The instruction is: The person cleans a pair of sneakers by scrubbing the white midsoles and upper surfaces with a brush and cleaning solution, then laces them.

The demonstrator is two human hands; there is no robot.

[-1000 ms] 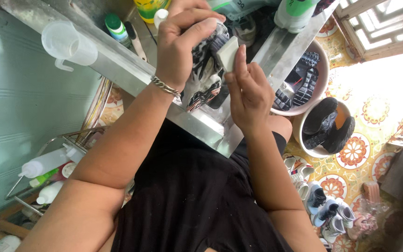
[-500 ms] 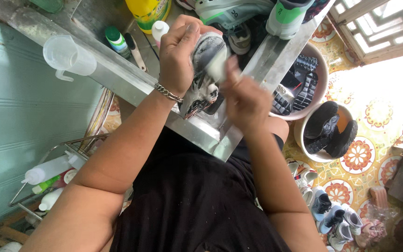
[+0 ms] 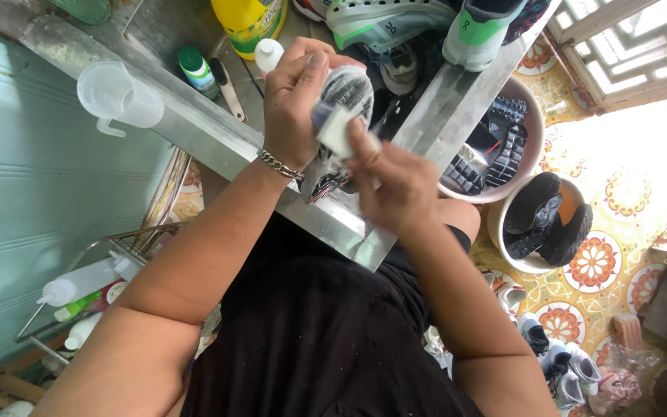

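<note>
My left hand (image 3: 296, 100), with a chain bracelet at the wrist, grips a black-and-white patterned shoe (image 3: 347, 89) over the steel sink (image 3: 218, 139). My right hand (image 3: 395, 181) holds a small white sponge block (image 3: 336, 130) pressed against the side of that shoe. The lower part of the shoe is hidden behind my hands.
A clear measuring jug (image 3: 117, 96), a yellow bottle (image 3: 248, 22) and small bottles stand on the sink ledge. More sneakers (image 3: 395, 19) lie in the sink. Two basins (image 3: 538, 220) with dark shoes sit on the patterned floor at right. A wire rack with squeeze bottles (image 3: 79, 282) is at left.
My right hand has slid the sponge leftward and down across the shoe. The left hand has turned the shoe slightly. The view has shifted a little.
</note>
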